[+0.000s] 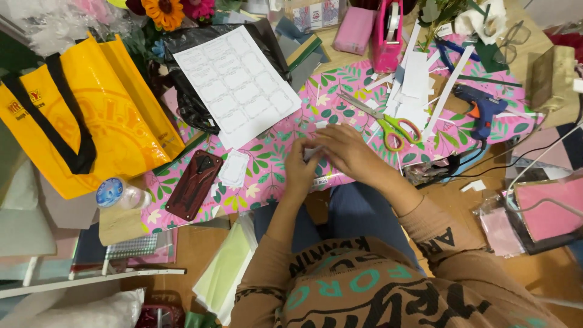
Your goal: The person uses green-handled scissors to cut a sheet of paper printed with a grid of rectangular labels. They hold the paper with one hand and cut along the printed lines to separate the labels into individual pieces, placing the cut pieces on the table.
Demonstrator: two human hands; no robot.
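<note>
While both my hands meet mid-scene over the pink floral sheet, left hand & right hand pinch a small white paper strip, apparently mid-fold; scissors lie just beyond, far right.

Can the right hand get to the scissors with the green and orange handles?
Probably yes. The scissors with green and orange handles lie just beyond the right hand on the pink floral paper, with nothing between, though both hands hold a small white paper piece.
</note>
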